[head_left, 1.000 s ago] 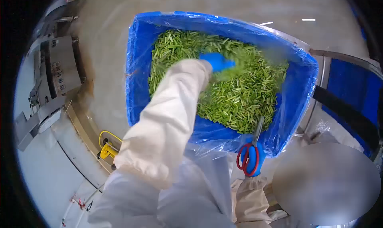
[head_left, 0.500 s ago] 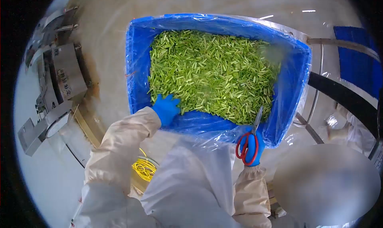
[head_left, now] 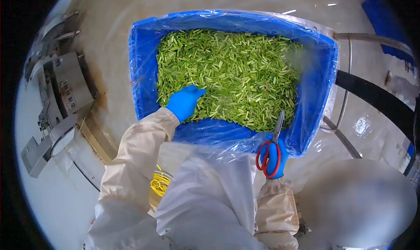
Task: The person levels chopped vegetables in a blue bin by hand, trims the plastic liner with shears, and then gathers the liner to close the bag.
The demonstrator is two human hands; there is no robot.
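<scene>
A blue crate [head_left: 144, 66] lined with clear plastic holds a heap of short cut green stalks [head_left: 236, 75]. My left hand [head_left: 183, 102], in a blue glove, lies flat with fingers apart on the near left edge of the heap. My right hand [head_left: 274, 157], also gloved in blue, grips red-handled scissors [head_left: 267, 151] at the crate's near rim, blades pointing up into the crate. Both arms wear cream sleeves, and a clear plastic apron covers my front.
Grey metal machinery [head_left: 61, 92] stands to the left on a wet pale floor. A yellow coiled thing [head_left: 158, 183] lies below my left arm. A metal rail frame [head_left: 350, 79] and blue panels sit to the right. A blurred grey patch [head_left: 358, 202] fills the lower right.
My left hand pulled back from the far middle of the heap to the crate's near left corner, then shifted slightly up onto the stalks. The right hand with scissors stayed at the rim.
</scene>
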